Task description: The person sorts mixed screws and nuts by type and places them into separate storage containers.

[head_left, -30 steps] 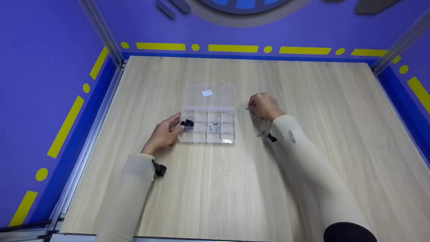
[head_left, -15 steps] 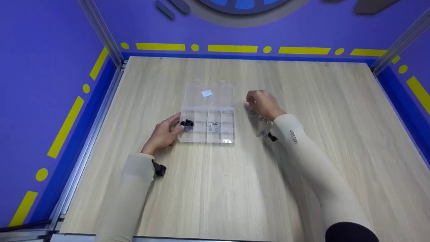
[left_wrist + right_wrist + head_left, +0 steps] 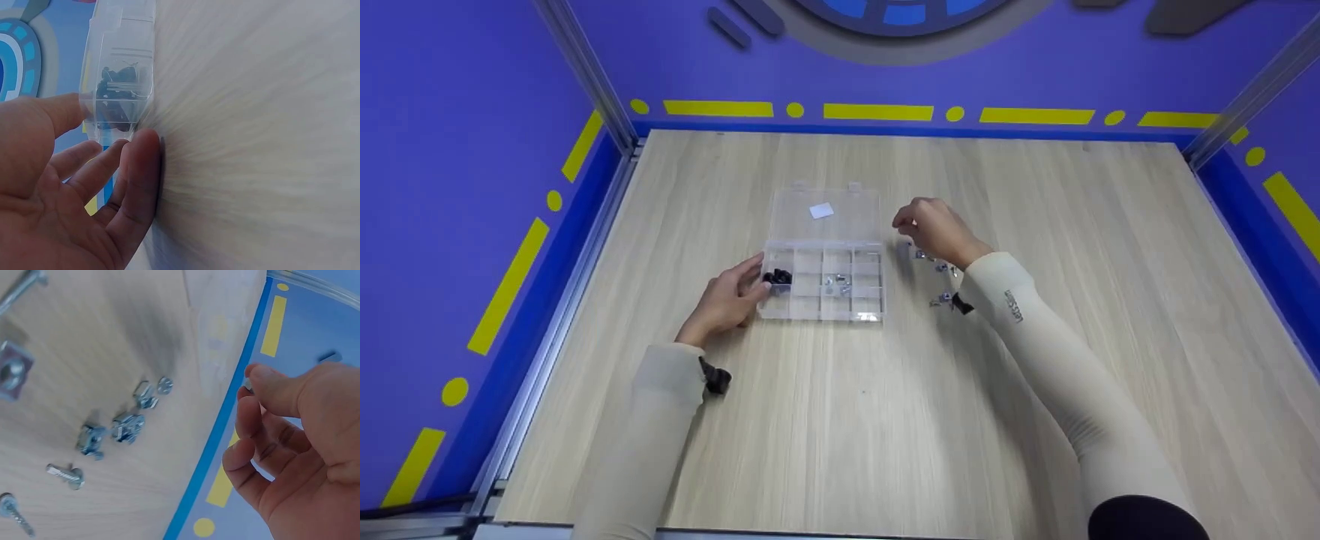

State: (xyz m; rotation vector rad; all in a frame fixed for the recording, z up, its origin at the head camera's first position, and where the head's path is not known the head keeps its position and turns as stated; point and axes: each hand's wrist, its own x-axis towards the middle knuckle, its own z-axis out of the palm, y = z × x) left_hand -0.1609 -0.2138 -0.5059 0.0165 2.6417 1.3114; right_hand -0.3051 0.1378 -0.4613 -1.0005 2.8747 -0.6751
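Blue walls with yellow dashes border the wooden table.

blue walls | yellow dashes | metal posts | wood-grain tabletop

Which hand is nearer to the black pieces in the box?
Left: the left hand touches the box beside the black pieces; the right hand is beyond the opposite side.

Left hand touching clear box, right hand near metal parts
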